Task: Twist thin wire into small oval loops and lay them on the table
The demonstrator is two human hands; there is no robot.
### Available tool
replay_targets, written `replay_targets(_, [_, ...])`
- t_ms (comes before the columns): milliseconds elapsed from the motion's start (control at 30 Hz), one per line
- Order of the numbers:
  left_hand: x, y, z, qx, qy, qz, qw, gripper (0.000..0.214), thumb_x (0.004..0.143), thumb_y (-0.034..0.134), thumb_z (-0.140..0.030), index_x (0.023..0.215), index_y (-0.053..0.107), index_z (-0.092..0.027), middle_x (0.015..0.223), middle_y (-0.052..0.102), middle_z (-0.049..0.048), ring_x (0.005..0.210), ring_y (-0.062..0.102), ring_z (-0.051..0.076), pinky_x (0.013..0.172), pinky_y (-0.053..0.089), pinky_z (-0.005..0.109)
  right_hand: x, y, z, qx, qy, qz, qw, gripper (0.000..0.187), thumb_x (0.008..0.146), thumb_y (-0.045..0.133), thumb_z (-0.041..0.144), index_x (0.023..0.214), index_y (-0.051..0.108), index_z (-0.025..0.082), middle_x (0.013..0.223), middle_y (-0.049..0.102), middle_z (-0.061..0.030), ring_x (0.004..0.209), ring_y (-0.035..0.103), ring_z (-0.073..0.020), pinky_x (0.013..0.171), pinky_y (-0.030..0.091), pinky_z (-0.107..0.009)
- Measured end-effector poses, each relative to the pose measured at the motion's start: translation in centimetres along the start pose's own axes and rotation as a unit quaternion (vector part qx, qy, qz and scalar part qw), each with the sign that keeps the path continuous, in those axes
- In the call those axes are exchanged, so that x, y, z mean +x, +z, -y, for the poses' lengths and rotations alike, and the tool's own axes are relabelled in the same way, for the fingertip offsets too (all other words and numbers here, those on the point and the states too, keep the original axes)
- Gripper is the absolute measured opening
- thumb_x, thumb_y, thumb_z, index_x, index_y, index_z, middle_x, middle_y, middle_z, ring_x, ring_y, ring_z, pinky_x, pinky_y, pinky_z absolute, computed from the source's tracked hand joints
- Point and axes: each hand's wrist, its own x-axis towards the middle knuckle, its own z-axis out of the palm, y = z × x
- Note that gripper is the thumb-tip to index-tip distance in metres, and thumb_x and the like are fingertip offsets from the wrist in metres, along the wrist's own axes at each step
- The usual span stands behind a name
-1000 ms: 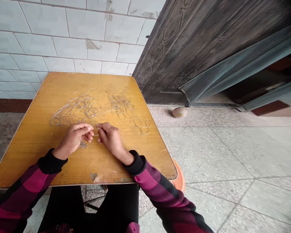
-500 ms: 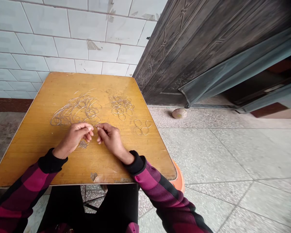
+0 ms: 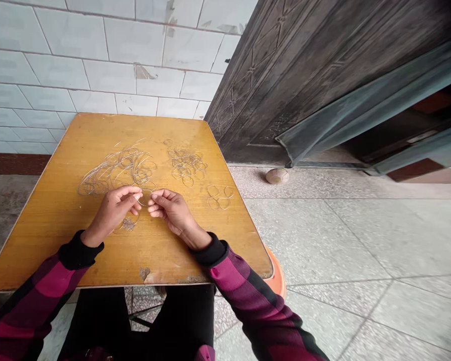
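My left hand (image 3: 115, 209) and my right hand (image 3: 171, 209) hover over a yellow wooden tabletop (image 3: 48, 235), fingertips pinching a thin wire ring (image 3: 145, 198) between them. Beyond the hands lies a tangled heap of fine silvery wire (image 3: 116, 170). To its right sits a looser cluster of small wire rings (image 3: 187, 165). A few separate rings (image 3: 218, 198) rest further right. A grey scrap of wire (image 3: 128, 225) lies under my left hand, partly hidden by it.
The table's far side meets a white tiled wall (image 3: 97, 65). A dark embossed metal door (image 3: 285, 85) stands ajar on the right. A round pale object (image 3: 277, 176) sits on the speckled stone floor (image 3: 323, 235). An orange stool rim (image 3: 276, 278) shows past the table's corner.
My right hand has rotated slightly and its fingers have shifted on the wire ring. The ring shows more clearly between my hands. The heaps on the table look unmoved.
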Motion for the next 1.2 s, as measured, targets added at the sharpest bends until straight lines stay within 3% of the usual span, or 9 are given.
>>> replay_targets(200, [-0.7,0.2,-0.7,0.01,0.084,-0.099,0.991,0.015,0.081,0.066,-0.027,0.09,0.069,-0.015,0.071,0.06,-0.0006,0.047,0.048,0.005,0.042,0.038,0.017,0.1,0.2,-0.4,0.035,-0.034,-0.018,0.999,0.032,0.065,0.083,0.037,0.079,0.062,0.016,0.074,0.07,0.0007,0.063,0.07,-0.0095,0.061,0.058,-0.018])
replay_targets(333, [-0.8,0.8,-0.5,-0.166,-0.038,-0.008,0.985,0.021,0.079,0.069,-0.032,0.09,0.07,-0.013,0.065,0.055,-0.0023,0.039,0.035,0.001,0.034,0.024,0.014,0.0,0.7,-1.4,-0.005,-0.089,-0.005,0.996,0.029,0.07,0.08,0.039,0.082,0.063,0.018,0.078,0.069,0.0014,0.073,0.069,-0.01,0.07,0.058,-0.022])
replay_targets(433, [-0.4,0.9,-0.2,-0.295,-0.115,0.05,0.947,0.027,0.073,0.076,-0.032,0.086,0.07,-0.009,0.062,0.052,-0.0032,0.039,0.031,-0.001,0.033,0.021,0.011,0.0,0.9,-2.1,-0.098,-0.148,0.013,0.984,0.026,0.076,0.074,0.042,0.082,0.064,0.018,0.078,0.064,0.0012,0.069,0.064,-0.0088,0.064,0.056,-0.021])
replay_targets(567, [0.1,0.8,0.0,-0.39,-0.156,0.086,0.903,0.023,0.07,0.079,-0.024,0.083,0.069,-0.008,0.064,0.053,-0.0026,0.042,0.033,-0.001,0.033,0.024,0.008,0.3,0.7,-2.4,-0.199,-0.233,0.023,0.952,0.027,0.083,0.066,0.045,0.079,0.065,0.018,0.082,0.056,-0.0003,0.064,0.058,-0.0084,0.057,0.054,-0.023])
replay_targets(700, [0.1,0.7,0.1,-0.405,-0.165,0.071,0.897,0.019,0.068,0.08,-0.019,0.078,0.068,-0.008,0.061,0.052,-0.0031,0.043,0.036,-0.001,0.034,0.025,0.007,0.4,0.2,-2.1,-0.339,-0.325,0.0,0.883,0.022,0.09,0.06,0.037,0.081,0.066,0.018,0.079,0.055,-0.0016,0.068,0.056,-0.0107,0.062,0.053,-0.025])
replay_targets(767, [0.1,0.8,0.0,-0.398,-0.161,0.056,0.901,0.021,0.065,0.082,-0.019,0.076,0.068,-0.008,0.062,0.054,-0.0028,0.044,0.038,-0.001,0.035,0.026,0.008,0.1,0.1,-1.8,-0.399,-0.368,-0.017,0.84,0.015,0.091,0.06,0.032,0.094,0.066,0.018,0.085,0.058,-0.0033,0.074,0.057,-0.012,0.065,0.053,-0.025])
replay_targets(900, [0.1,1.0,0.1,-0.369,-0.151,0.03,0.917,0.024,0.06,0.085,-0.022,0.071,0.068,-0.01,0.061,0.055,-0.0026,0.047,0.043,0.001,0.038,0.031,0.01,-0.7,0.3,-1.2,-0.46,-0.47,0.016,0.753,0.032,0.093,0.056,0.023,0.125,0.057,0.021,0.105,0.058,-0.0081,0.092,0.059,-0.0154,0.074,0.054,-0.029])
replay_targets(1000, [0.0,1.1,0.2,-0.345,-0.14,0.029,0.928,0.026,0.06,0.086,-0.027,0.066,0.067,-0.011,0.056,0.053,-0.0026,0.048,0.046,0.004,0.041,0.034,0.013,-1.1,0.3,-0.9,-0.497,-0.525,0.037,0.69,0.03,0.094,0.055,0.018,0.122,0.062,0.026,0.103,0.06,-0.0066,0.097,0.057,-0.0166,0.079,0.053,-0.031])
replay_targets(1200, [-0.1,1.2,-0.1,-0.318,-0.129,0.03,0.939,0.026,0.059,0.085,-0.029,0.065,0.066,-0.012,0.055,0.052,-0.0027,0.048,0.044,0.005,0.041,0.033,0.015,-1.2,0.2,-0.5,-0.575,-0.539,0.024,0.615,0.028,0.095,0.052,0.016,0.118,0.065,0.022,0.104,0.063,-0.0085,0.097,0.057,-0.0175,0.081,0.051,-0.032])
